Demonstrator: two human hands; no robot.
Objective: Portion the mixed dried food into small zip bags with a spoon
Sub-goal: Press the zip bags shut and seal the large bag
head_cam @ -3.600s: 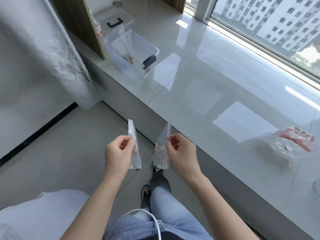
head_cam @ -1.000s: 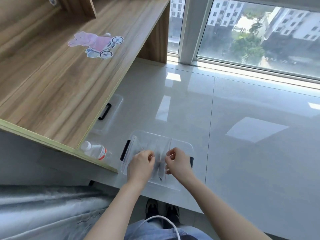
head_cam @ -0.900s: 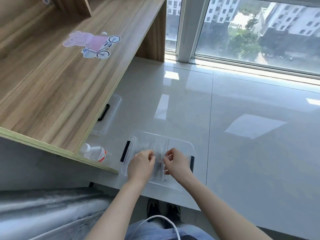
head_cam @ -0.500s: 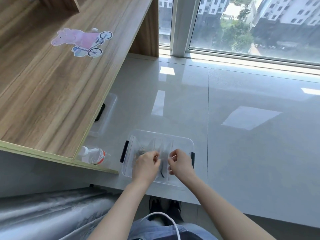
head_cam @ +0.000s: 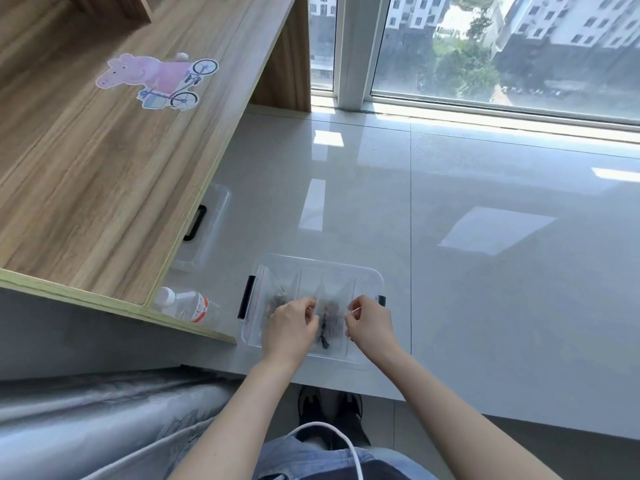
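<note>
Nearest, left hand [head_cam: 290,329] and right hand [head_cam: 370,325] over a clear plastic bin [head_cam: 371,283] at the near edge of the tiled ledge [head_cam: 485,278]. Each grip pinching a small zip bag [head_cam: 329,306] holding dark dried food, down inside the bin. Left of it, a plastic bottle [head_cam: 188,305] lying under the wooden shelf [head_cam: 104,168]. Beyond, the window [head_cam: 502,50].

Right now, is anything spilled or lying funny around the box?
Nothing is spilled. One odd thing: a plastic bottle lies on its side under the wooden desk, left of the clear box where both hands hold zip bags.
</note>
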